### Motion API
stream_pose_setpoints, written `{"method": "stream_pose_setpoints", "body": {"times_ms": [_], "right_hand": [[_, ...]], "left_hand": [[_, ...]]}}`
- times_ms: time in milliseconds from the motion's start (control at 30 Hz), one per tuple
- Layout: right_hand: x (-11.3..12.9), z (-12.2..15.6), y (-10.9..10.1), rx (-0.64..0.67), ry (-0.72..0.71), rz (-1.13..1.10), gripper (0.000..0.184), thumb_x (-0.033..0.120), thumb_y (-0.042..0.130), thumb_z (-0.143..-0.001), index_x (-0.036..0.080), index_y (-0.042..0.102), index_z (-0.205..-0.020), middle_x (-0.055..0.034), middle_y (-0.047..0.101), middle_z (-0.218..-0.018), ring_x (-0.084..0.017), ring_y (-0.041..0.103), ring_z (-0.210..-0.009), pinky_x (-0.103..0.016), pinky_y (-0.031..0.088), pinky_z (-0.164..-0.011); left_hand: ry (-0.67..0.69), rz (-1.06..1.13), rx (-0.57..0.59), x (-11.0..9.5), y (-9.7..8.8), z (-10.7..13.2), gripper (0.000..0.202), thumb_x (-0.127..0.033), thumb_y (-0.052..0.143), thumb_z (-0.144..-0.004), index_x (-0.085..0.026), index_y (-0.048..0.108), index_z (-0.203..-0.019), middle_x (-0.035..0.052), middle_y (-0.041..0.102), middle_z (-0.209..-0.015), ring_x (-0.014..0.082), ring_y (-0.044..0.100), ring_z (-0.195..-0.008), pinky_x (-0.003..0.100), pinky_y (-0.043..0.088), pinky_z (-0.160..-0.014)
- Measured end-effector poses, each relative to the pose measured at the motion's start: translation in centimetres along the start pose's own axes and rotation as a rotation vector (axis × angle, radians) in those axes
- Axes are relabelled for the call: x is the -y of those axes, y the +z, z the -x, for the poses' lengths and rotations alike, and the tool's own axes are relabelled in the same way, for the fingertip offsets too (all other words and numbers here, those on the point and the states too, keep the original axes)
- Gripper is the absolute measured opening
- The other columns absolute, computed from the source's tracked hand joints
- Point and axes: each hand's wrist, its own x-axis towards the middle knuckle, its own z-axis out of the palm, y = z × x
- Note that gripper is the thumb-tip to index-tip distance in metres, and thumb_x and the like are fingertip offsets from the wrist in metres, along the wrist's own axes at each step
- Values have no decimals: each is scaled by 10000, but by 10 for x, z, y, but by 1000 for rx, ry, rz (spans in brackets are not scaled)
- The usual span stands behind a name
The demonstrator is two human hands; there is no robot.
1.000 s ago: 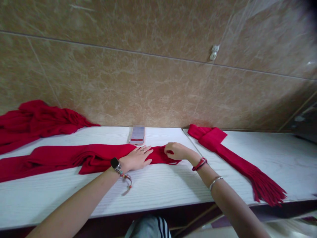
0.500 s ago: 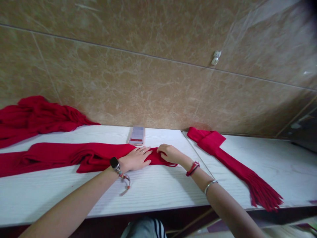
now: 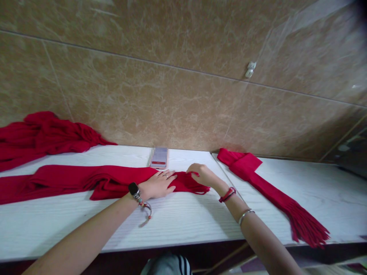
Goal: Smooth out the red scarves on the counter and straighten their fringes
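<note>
A long red scarf (image 3: pixel 114 175) lies along the white table, its fringe (image 3: pixel 197 187) at the right end. My left hand (image 3: pixel 159 184) rests flat on it near that end, fingers spread, pressing the fabric. Over the fringe is my right hand (image 3: pixel 200 175), with its fingers curled down and the fingertips closed at the strands; the palm side is hidden. To the right lies another red scarf (image 3: pixel 266 190), folded over at its top, with its fringe hanging at the table's front edge.
A heap of red fabric (image 3: pixel 48 133) sits at the left against the tiled wall (image 3: pixel 160 103). Behind my left hand, a phone (image 3: pixel 159 158) lies near the wall. The white table (image 3: pixel 172 225) has a seam right of my right hand. A small white fitting (image 3: pixel 250 70) is on the wall.
My right hand has shifted a little right and back along the fringe, and more strands show spread out beneath it. The left hand stays flat in place.
</note>
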Motion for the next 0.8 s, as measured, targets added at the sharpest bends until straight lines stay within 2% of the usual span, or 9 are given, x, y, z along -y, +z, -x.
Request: {"method": "stream_pose_setpoints", "body": {"times_ms": [67, 167, 233, 300, 367, 467, 600, 700, 800], "right_hand": [[4, -5, 7, 99, 2, 60, 296, 47, 419, -717, 141, 663, -855, -83, 677, -869, -146, 593, -796, -244, 433, -747], [-9, -1, 5, 199, 171, 216, 273, 72, 416, -732, 148, 678, -753, -76, 684, -780, -142, 597, -701, -229, 419, -670], [-23, 7, -4, 215, 293, 288, 265, 85, 420, -731, 152, 671, -678, -75, 677, -715, -144, 594, -660, -228, 408, -630], [-33, 14, -12, 154, 350, 283, 266, 80, 416, -725, 151, 666, -670, -75, 674, -719, -147, 596, -680, -229, 411, -641], [-34, 16, -16, 35, 321, 210, 268, 69, 410, -726, 148, 666, -736, -75, 675, -785, -150, 596, -741, -237, 423, -694], [-20, 7, -7, -85, 164, 61, 291, 48, 411, -729, 141, 646, -875, -83, 662, -911, -151, 582, -852, -256, 426, -787], [-3, -8, 13, 60, 33, 31, 287, 33, 420, -714, 145, 630, -875, -74, 650, -892, -147, 568, -842, -262, 422, -793], [-7, -8, 11, 153, 139, 117, 259, 55, 418, -719, 145, 641, -815, -69, 654, -828, -145, 570, -767, -241, 416, -729], [-20, 3, -3, 195, 267, 172, 271, 62, 408, -708, 157, 654, -771, -59, 665, -786, -136, 572, -707, -221, 402, -664]], "left_hand": [[-2, 7, 3, 0, -1, 0, 516, -419, 313, -901, -149, 328, -1341, 115, 246, -1443, 237, 202, -1328, 409, 164, -1063], [2, 12, 2, 0, -2, 1, 513, -422, 314, -898, -161, 328, -1340, 109, 251, -1441, 240, 202, -1328, 420, 161, -1062], [8, 7, 2, 0, -2, 1, 511, -422, 310, -898, -163, 332, -1338, 109, 251, -1441, 241, 205, -1327, 425, 158, -1062], [8, 4, 3, 0, -3, 2, 508, -419, 308, -899, -164, 334, -1337, 108, 249, -1442, 240, 209, -1326, 424, 160, -1061], [4, -3, 6, 0, -3, 2, 505, -412, 310, -899, -163, 335, -1338, 109, 249, -1442, 238, 210, -1325, 417, 159, -1063], [-2, -9, 6, -1, -4, 2, 508, -410, 314, -900, -152, 337, -1337, 117, 259, -1438, 235, 207, -1326, 405, 154, -1065], [3, 6, -10, 1, -2, 1, 513, -426, 308, -899, -162, 332, -1337, 118, 263, -1436, 232, 215, -1324, 400, 159, -1062], [9, -3, -2, 1, -2, 1, 513, -428, 301, -899, -178, 314, -1346, 106, 248, -1443, 225, 203, -1328, 394, 153, -1063], [-1, -6, 16, 0, -4, 2, 517, -426, 301, -900, -173, 309, -1351, 104, 241, -1446, 231, 196, -1330, 403, 158, -1060]]}}
